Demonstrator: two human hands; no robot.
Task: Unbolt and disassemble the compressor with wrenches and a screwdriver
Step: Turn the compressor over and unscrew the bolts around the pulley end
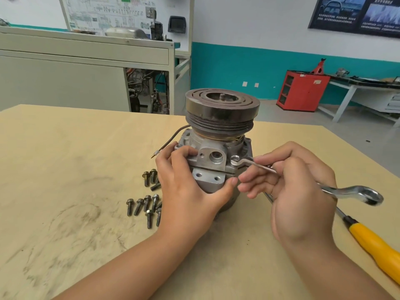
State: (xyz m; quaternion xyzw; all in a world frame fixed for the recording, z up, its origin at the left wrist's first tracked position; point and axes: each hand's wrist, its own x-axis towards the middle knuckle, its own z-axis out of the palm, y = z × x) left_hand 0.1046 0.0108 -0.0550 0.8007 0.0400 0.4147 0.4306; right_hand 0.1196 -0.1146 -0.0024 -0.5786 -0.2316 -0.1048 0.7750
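The compressor stands upright on the wooden table, its dark grooved pulley on top and its grey aluminium body below. My left hand grips the body from the front left, thumb under the lower flange. My right hand holds a silver ring wrench by its shaft. The wrench's far ring end sits over a bolt on the right side of the housing. A screwdriver with a yellow handle lies on the table to the right, its shaft running under my right hand.
Several loose dark bolts lie on the table left of the compressor. A thin brown wire trails from the housing to the left. Behind the table stand a grey cabinet and a red cabinet.
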